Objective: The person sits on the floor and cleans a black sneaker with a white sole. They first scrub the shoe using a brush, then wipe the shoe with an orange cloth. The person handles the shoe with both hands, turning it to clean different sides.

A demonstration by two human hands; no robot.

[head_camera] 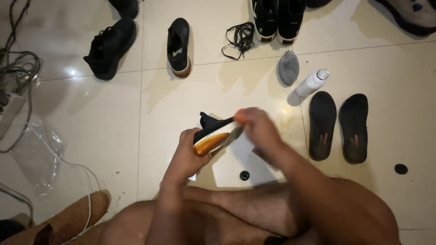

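My left hand [187,154] grips a black shoe [210,123] turned on its side, its white and orange sole edge [210,142] facing up. My right hand [258,127] holds a small brush with an orange handle [239,117]; the bristles press on the sole edge and look blurred. Both hands work above the pale tiled floor [172,104], just in front of my bare knees.
Two black insoles [338,126] lie at the right beside a white bottle [311,82] and a grey scrub brush [288,67]. Black laces [240,38], several black shoes [178,45] at the back, cables [18,72] and clear plastic [41,149] left, a small black cap [245,175].
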